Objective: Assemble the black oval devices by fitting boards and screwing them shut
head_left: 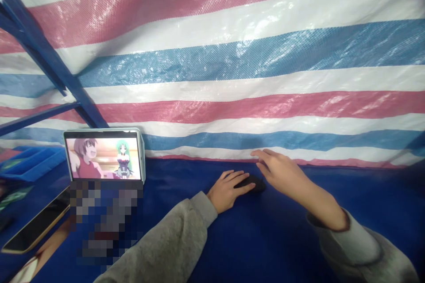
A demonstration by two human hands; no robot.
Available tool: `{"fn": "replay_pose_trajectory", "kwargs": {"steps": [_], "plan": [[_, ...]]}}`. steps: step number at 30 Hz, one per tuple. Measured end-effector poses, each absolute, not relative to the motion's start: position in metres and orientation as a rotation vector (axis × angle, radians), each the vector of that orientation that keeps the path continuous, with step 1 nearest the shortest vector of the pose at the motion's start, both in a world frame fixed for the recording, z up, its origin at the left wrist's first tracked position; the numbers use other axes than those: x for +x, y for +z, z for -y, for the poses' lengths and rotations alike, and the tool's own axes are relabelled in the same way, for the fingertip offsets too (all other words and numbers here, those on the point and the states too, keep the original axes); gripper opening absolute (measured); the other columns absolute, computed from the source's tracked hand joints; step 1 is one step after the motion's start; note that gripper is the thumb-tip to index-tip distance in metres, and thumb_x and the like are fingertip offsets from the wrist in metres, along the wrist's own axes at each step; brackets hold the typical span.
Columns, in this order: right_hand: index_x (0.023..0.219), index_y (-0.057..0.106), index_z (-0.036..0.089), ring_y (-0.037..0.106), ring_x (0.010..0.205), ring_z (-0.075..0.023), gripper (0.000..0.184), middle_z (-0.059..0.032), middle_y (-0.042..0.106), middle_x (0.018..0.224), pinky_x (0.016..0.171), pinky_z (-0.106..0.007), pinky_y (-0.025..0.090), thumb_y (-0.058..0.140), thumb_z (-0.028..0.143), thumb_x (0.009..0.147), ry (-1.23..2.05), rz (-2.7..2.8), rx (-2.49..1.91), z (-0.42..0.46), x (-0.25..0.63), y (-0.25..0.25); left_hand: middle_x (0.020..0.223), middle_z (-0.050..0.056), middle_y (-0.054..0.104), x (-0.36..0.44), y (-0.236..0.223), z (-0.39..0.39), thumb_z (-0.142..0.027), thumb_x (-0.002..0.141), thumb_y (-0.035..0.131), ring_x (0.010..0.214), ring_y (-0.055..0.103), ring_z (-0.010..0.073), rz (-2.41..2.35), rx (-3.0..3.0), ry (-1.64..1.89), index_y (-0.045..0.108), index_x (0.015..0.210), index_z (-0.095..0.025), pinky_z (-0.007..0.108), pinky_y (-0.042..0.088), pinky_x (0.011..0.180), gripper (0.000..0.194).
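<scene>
The left hand (227,191) rests on a black computer mouse (254,183), fingers curled over it. The right hand (280,171) hovers just beside, fingers spread wide, holding nothing.

Bright, even light falls on the striped woven tarpaulin (252,66), and white glare glints from its creases above and right of the tablet (103,155), whose screen stays bright and sharp. Right of the tablet, the black computer mouse (254,182) under the left hand (228,191) sinks into near-black with little detail, and a soft shadow lies on the tarpaulin above the right hand (278,170). Wide-angle distortion bows the stripes toward the frame's edges, where the corners dim. A coarse pixelated patch (106,225) blurs the area below the tablet.
</scene>
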State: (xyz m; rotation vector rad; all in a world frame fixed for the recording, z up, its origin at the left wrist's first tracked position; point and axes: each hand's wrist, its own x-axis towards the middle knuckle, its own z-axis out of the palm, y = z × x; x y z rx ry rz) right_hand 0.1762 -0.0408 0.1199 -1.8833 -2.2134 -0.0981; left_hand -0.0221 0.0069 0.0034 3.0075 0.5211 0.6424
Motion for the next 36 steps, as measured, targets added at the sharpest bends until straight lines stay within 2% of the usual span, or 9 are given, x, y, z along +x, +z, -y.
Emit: {"fn": "replay_pose_trajectory", "kwargs": {"steps": [4,12,18,23,28,33,36], "plan": [[0.117,0.06,0.018,0.065,0.091,-0.0222,0.036,-0.0096,0.067,0.106,0.076,-0.03,0.045,0.039,0.014,0.088,-0.052,2.182,-1.822,0.0398,0.177,0.1201,0.147,0.005,0.04,-0.0227,0.0039,-0.0069,-0.01,0.093,0.043,0.137,0.035,0.0209,-0.528,3.013,0.635,0.041,0.14,-0.031,0.044,0.03,0.11,0.051],[0.115,0.061,0.017,0.064,0.094,-0.0232,0.036,-0.0092,0.068,0.105,0.079,-0.032,0.046,0.041,0.014,0.086,-0.029,2.158,-1.768,0.0383,0.1834,0.119,0.148,0.005,0.039,-0.0222,0.0024,-0.0076,-0.011,0.095,0.041,0.137,0.034,0.0206,-0.527,3.006,0.629,0.04,0.14,-0.031,0.044,0.03,0.11,0.05],[0.115,0.062,0.017,0.064,0.09,-0.0212,0.036,-0.0086,0.068,0.101,0.076,-0.029,0.045,0.041,0.013,0.086,-0.018,2.212,-1.772,0.0395,0.1807,0.1206,0.148,0.005,0.039,-0.0223,0.0039,-0.0072,-0.01,0.094,0.042,0.137,0.034,0.0212,-0.516,3.009,0.627,0.04,0.14,-0.031,0.044,0.03,0.11,0.051],[0.107,0.066,0.018,0.065,0.082,-0.0215,0.033,-0.0078,0.07,0.09,0.069,-0.029,0.044,0.038,0.018,0.089,-0.072,2.182,-1.866,0.0406,0.1784,0.1241,0.147,0.005,0.041,-0.0225,0.0045,-0.0073,-0.01,0.094,0.042,0.137,0.035,0.0212,-0.519,3.016,0.642,0.041,0.14,-0.031,0.044,0.031,0.11,0.051],[0.11,0.065,0.021,0.066,0.086,-0.0191,0.035,-0.006,0.071,0.096,0.073,-0.027,0.045,0.04,0.014,0.086,0.028,2.266,-1.688,0.0435,0.1752,0.125,0.146,0.006,0.042,-0.0221,0.0037,-0.0077,-0.012,0.094,0.044,0.136,0.036,0.0215,-0.52,3.019,0.652,0.04,0.14,-0.031,0.044,0.031,0.109,0.051],[0.111,0.064,0.018,0.066,0.082,-0.0217,0.035,-0.0077,0.071,0.09,0.071,-0.03,0.044,0.039,0.019,0.088,-0.025,2.174,-1.854,0.0421,0.1784,0.1248,0.147,0.005,0.041,-0.0219,0.0035,-0.0071,-0.011,0.094,0.042,0.137,0.036,0.0211,-0.53,3.019,0.639,0.041,0.14,-0.031,0.044,0.031,0.11,0.05],[0.111,0.064,0.017,0.065,0.082,-0.0211,0.036,-0.0087,0.069,0.096,0.071,-0.03,0.043,0.035,0.016,0.089,-0.046,2.193,-1.837,0.0418,0.1784,0.1252,0.147,0.005,0.041,-0.0223,0.0035,-0.0069,-0.011,0.094,0.044,0.137,0.036,0.0213,-0.536,3.022,0.636,0.04,0.14,-0.031,0.044,0.031,0.109,0.051]]}}
